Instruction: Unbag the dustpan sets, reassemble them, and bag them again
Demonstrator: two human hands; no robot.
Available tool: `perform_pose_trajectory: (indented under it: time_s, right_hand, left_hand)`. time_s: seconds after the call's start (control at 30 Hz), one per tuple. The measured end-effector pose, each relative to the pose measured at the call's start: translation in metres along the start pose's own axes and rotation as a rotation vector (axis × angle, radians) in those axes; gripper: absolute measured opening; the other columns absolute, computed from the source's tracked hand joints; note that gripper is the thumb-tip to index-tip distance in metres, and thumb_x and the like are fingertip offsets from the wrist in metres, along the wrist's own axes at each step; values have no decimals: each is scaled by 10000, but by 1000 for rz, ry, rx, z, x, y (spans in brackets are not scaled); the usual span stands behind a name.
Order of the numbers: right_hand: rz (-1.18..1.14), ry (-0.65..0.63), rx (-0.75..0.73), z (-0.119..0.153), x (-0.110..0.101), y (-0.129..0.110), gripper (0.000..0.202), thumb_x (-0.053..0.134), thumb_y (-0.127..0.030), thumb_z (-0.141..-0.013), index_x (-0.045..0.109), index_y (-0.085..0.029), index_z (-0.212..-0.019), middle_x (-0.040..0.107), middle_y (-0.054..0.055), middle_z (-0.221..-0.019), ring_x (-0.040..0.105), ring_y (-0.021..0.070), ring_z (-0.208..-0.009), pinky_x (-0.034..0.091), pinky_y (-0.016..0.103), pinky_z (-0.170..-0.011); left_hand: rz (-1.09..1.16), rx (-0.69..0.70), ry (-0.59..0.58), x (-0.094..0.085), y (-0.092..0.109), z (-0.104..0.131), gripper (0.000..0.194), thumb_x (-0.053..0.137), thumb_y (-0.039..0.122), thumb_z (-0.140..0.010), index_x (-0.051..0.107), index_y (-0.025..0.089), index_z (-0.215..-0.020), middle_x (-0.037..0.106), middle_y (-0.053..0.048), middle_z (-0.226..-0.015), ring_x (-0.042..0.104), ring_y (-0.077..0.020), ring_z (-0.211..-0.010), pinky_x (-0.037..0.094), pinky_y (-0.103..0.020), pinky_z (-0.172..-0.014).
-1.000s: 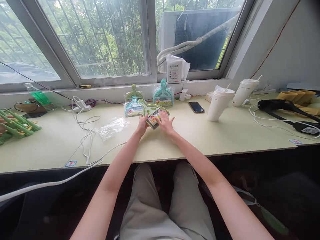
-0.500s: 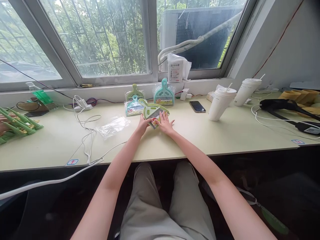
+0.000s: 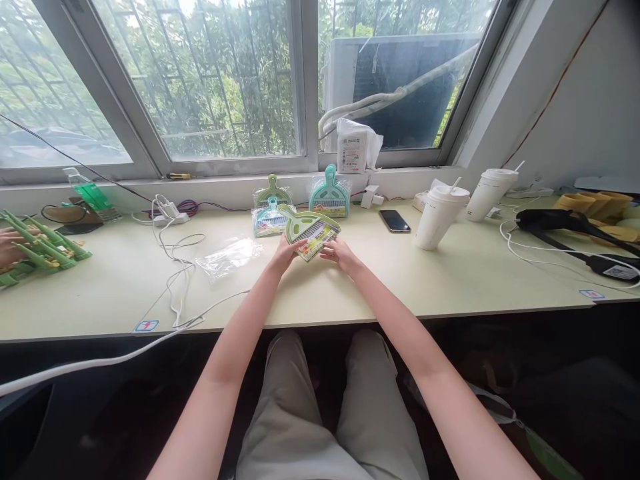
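Both of my hands hold a small light-green dustpan-and-brush set [image 3: 309, 230] with a colourful card, lifted a little above the pale desk [image 3: 400, 280]. My left hand [image 3: 285, 252] grips its left lower edge; my right hand [image 3: 340, 251] pinches its right lower corner. Just behind it lie three more bagged sets: a teal one [image 3: 267, 219], a green one [image 3: 273, 193] and a larger teal one [image 3: 330, 193] leaning at the window sill.
An empty clear plastic bag [image 3: 227, 255] and white cables [image 3: 175, 267] lie left of my hands. A phone [image 3: 394, 221], two white lidded cups [image 3: 440, 213], black cabling and yellow items sit right. Another person's hand [image 3: 10, 247] holds green pieces at far left.
The dustpan set has been raised off the desk and tilted up. My right hand slid from on top of it to its lower right corner.
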State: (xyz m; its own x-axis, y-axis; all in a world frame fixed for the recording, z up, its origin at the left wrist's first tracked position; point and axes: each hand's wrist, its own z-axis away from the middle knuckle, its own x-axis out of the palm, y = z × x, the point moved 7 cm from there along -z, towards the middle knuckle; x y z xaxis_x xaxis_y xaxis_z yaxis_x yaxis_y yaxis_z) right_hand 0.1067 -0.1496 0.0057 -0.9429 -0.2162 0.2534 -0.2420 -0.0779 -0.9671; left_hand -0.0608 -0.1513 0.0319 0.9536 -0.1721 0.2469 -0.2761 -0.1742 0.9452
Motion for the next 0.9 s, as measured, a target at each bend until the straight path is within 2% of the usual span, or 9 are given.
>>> perform_pose_trajectory:
  time_s: [0.1,0.23,0.4,0.53,0.63,0.9]
  right_hand:
    - [-27,60,5,-1,-1,1,304,584,-158,-792,518,-245,-1076,706,8,-1065,706,116,-742,615,317,-795]
    - [-33,51,0,0,1,0,292,606,-192,-806,506,-247,-1074,695,14,-1088,706,114,-729,619,305,-771]
    - [-38,111,-28,0,-3,2,338,672,-198,-794,472,-255,-1060,692,14,-1071,713,139,-738,621,358,-801]
    - [-58,119,-47,-1,-4,2,346,718,-205,-777,478,-256,-1021,696,21,-1005,709,155,-761,614,384,-832]
    - [-76,139,-46,-1,-6,2,305,696,-220,-802,477,-256,-1012,691,19,-984,705,154,-771,613,386,-835]
    - [-113,114,-43,1,-5,0,281,660,-189,-816,498,-246,-1038,691,13,-1054,708,127,-763,610,361,-850]
  left_hand:
    - [-32,30,-44,5,1,3,875,841,254,-588,444,283,-1367,616,-82,-1223,620,-255,-1108,553,-370,-870]
    - [-58,35,-33,3,2,4,826,836,257,-593,477,258,-1337,608,-92,-1226,601,-269,-1137,553,-379,-869]
    - [-69,15,-20,2,2,4,842,844,258,-585,465,260,-1337,596,-93,-1258,592,-284,-1155,540,-404,-901]
    - [-40,-8,-30,3,1,4,816,810,272,-634,439,285,-1360,607,-83,-1256,609,-276,-1133,541,-395,-891]
    - [-30,-24,-64,6,1,4,822,778,238,-640,418,296,-1377,617,-77,-1241,615,-271,-1122,547,-384,-864]
    - [-24,-14,-50,4,-1,1,861,742,161,-585,424,280,-1377,636,-72,-1198,628,-265,-1085,550,-367,-836]
